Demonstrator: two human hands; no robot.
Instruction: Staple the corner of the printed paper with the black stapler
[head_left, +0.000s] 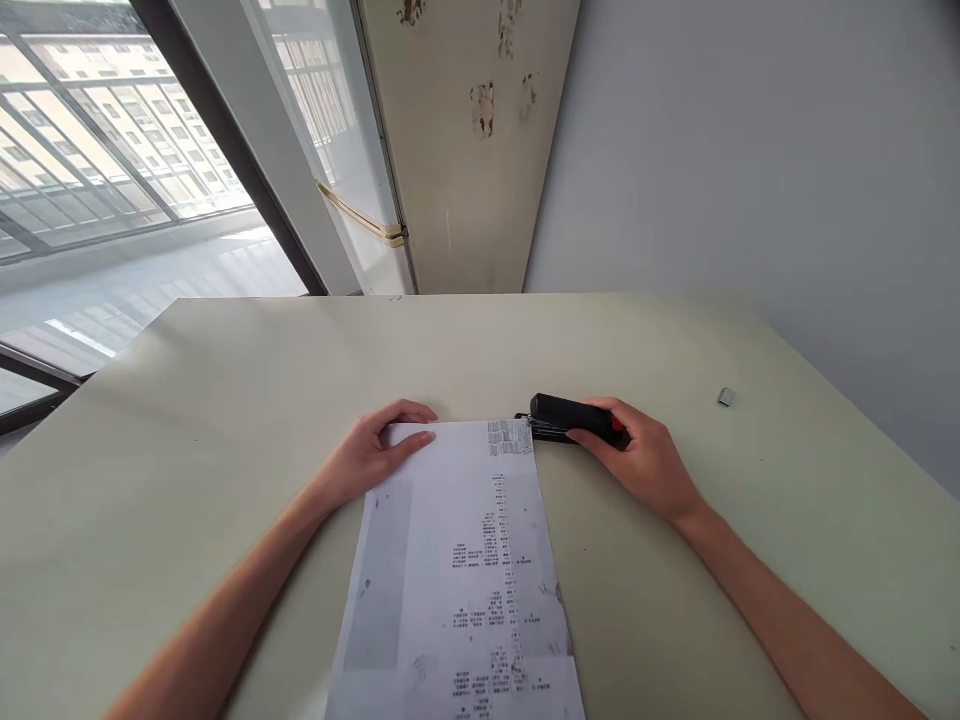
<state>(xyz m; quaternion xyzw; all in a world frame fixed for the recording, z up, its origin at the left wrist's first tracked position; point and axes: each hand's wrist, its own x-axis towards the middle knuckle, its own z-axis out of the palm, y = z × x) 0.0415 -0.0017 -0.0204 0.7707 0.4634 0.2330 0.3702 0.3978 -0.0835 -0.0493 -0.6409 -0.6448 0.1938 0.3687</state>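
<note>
Printed sheets of paper (pixel 450 560) lie lengthwise on the table in front of me, their text turned sideways or upside down. My left hand (pixel 375 450) grips their far left corner, thumb on top and fingers along the far edge. A black stapler (pixel 574 412) with a bit of red near its back is wrapped in my right hand (pixel 649 455). The stapler lies flat and points left. Its nose meets the far right corner of the paper; whether the corner sits between its jaws is hard to make out.
A small box of staples or similar small grey block (pixel 725 397) sits on the pale table (pixel 637 340) to the right. Behind the table stand a worn cream cabinet side (pixel 465 180) with a gold handle (pixel 360 215), a grey wall (pixel 750 150) and a window (pixel 112 130) at left.
</note>
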